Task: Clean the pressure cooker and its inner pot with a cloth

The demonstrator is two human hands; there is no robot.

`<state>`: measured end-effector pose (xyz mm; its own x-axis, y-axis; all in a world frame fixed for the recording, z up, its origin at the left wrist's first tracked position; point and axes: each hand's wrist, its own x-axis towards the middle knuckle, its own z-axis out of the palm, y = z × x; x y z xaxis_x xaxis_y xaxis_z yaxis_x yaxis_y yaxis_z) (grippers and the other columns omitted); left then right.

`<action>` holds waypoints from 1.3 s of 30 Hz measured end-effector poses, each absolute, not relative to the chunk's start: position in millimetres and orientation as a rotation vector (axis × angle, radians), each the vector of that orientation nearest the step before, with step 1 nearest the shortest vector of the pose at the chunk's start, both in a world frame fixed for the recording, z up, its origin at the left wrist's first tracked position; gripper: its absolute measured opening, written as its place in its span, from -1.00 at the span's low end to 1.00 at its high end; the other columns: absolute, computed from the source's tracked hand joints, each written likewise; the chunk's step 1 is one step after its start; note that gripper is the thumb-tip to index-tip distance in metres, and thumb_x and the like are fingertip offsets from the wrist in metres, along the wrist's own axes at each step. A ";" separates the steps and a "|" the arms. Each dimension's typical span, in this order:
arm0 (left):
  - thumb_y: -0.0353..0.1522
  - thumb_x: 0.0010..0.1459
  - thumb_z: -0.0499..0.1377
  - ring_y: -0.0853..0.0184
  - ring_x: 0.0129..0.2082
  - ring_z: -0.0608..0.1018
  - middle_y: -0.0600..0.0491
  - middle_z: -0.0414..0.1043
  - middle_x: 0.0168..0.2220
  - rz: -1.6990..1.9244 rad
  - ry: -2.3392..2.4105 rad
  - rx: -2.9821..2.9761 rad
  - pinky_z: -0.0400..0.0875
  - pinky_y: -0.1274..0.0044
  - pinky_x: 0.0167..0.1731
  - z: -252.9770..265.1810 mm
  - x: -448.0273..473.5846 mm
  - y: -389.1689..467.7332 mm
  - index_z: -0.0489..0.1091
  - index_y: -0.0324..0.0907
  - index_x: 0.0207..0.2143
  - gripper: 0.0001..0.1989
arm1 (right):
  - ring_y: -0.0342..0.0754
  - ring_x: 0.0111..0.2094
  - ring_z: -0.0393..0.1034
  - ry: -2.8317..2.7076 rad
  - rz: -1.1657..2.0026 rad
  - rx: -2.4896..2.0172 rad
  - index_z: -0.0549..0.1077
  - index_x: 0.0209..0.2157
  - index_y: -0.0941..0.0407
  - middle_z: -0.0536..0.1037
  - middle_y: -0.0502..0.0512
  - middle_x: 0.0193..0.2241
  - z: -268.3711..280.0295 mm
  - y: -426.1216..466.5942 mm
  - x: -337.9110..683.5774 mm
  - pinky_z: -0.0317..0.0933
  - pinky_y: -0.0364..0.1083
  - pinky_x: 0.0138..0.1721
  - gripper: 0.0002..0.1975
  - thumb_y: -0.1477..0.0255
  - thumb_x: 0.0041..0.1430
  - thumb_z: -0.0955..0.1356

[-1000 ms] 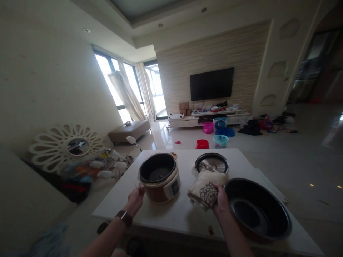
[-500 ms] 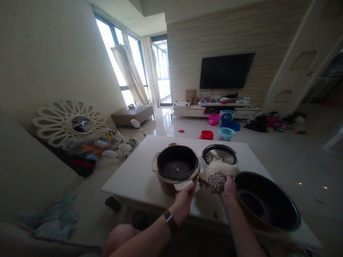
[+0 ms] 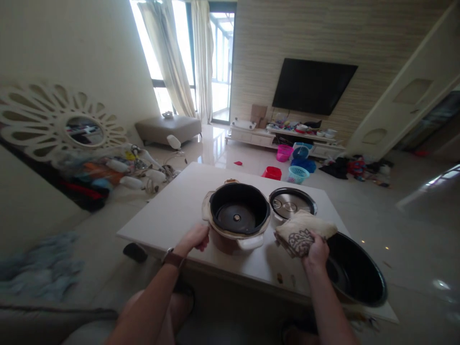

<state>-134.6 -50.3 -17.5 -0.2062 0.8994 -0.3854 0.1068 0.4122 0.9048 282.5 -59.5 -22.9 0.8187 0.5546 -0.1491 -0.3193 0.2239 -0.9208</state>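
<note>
A rice cooker base (image 3: 224, 243) with a pale rim, white side handles and a dark inside stands on the white table (image 3: 161, 211). At its left front side is my left hand (image 3: 196, 237), fingers curled in and nothing seen in them. My right hand (image 3: 316, 250) grips a folded beige cloth (image 3: 300, 235) with a dark scroll pattern, held up to the right of the cooker. Behind the cloth lies a round lid (image 3: 290, 205), its metal inner face upward. A large black inner pot (image 3: 362, 273) stands partly hidden by the cloth and right forearm.
Beyond the table, a red bucket (image 3: 272, 173), a turquoise basket (image 3: 298, 175) and a pink bin (image 3: 284, 152) stand on the floor. At the left are a lamp with white shades (image 3: 131, 182) and a petal-framed mirror (image 3: 28, 129). A bench (image 3: 168, 129) stands near the window.
My left hand has let go of the cooker's front handle and moved left around it. The cooker appears slightly turned. My right hand still holds the cloth, now a little farther right. The view has tilted down.
</note>
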 end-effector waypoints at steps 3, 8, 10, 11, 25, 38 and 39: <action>-0.47 -0.12 0.21 0.25 -0.72 0.44 0.03 0.32 -0.74 0.897 1.611 0.908 0.24 0.51 -0.65 -8.5 -151.4 -29.2 0.42 -0.18 -0.58 -0.95 | 0.07 -0.11 0.58 -0.254 0.515 -1.226 0.53 -0.29 0.15 0.63 0.02 -0.31 -16.7 -67.6 277.6 0.53 0.04 -0.01 -0.62 0.32 -0.21 0.53; -0.45 -0.16 0.15 0.31 -0.69 0.47 0.02 0.43 -0.62 0.982 1.478 0.886 0.21 0.56 -0.65 -7.7 -158.9 -24.7 0.42 -0.18 -0.48 -0.90 | 0.10 -0.02 0.58 -0.297 0.352 -1.267 0.57 -0.21 0.16 0.66 0.05 -0.23 -12.8 -82.0 269.1 0.43 0.07 0.16 -0.57 0.34 -0.19 0.54; -0.40 -0.13 0.14 0.33 -0.67 0.48 0.03 0.44 -0.58 1.100 1.405 0.781 0.22 0.57 -0.64 -7.7 -161.4 -25.0 0.42 -0.19 -0.41 -0.85 | 0.10 -0.02 0.58 -0.329 0.309 -1.273 0.58 -0.17 0.18 0.67 0.08 -0.19 -4.5 -84.5 261.9 0.41 0.08 0.18 -0.55 0.34 -0.17 0.54; -0.36 -0.09 0.14 0.35 -0.66 0.47 0.04 0.43 -0.57 1.167 1.372 0.705 0.22 0.57 -0.63 -7.2 -161.9 -24.4 0.42 -0.19 -0.39 -0.84 | 0.11 -0.02 0.58 -0.347 0.287 -1.270 0.58 -0.15 0.18 0.67 0.10 -0.17 3.2 -84.6 257.0 0.41 0.09 0.18 -0.55 0.34 -0.15 0.54; 0.04 0.17 0.15 0.41 -0.61 0.26 0.18 0.19 -0.64 1.501 1.287 0.784 0.17 0.54 -0.58 -13.8 -119.6 -12.3 0.29 -0.14 -0.52 -0.54 | 0.02 -0.28 0.44 -1.315 0.177 -1.388 0.53 -0.28 0.16 0.62 0.12 -0.34 135.2 -5.5 146.8 0.34 0.05 -0.06 -0.69 0.19 0.10 0.39; 0.04 0.16 0.13 0.34 -0.48 0.33 0.10 0.35 -0.56 1.572 1.404 0.822 0.24 0.49 -0.42 -18.1 -111.2 -6.7 0.41 -0.20 -0.52 -0.51 | 0.24 0.01 0.57 -2.684 -0.016 -2.031 0.44 0.18 0.05 0.63 0.30 0.02 90.8 18.3 70.2 0.35 0.05 -0.03 -0.57 0.34 0.30 0.31; 0.04 0.16 0.12 0.33 -0.48 0.34 0.09 0.36 -0.55 1.580 1.398 0.818 0.24 0.49 -0.42 -17.9 -110.8 -6.6 0.41 -0.19 -0.52 -0.51 | 0.25 0.02 0.57 -2.745 0.039 -2.040 0.46 0.18 0.04 0.63 0.29 0.03 81.9 20.3 65.3 0.36 0.05 -0.03 -0.56 0.34 0.28 0.34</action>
<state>-110.8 -6.6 -17.9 -0.4240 0.9035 -0.0619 -0.1715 -0.0130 0.9851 65.3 20.3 81.9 -0.2634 0.9359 -0.2339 0.9421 0.3016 0.1462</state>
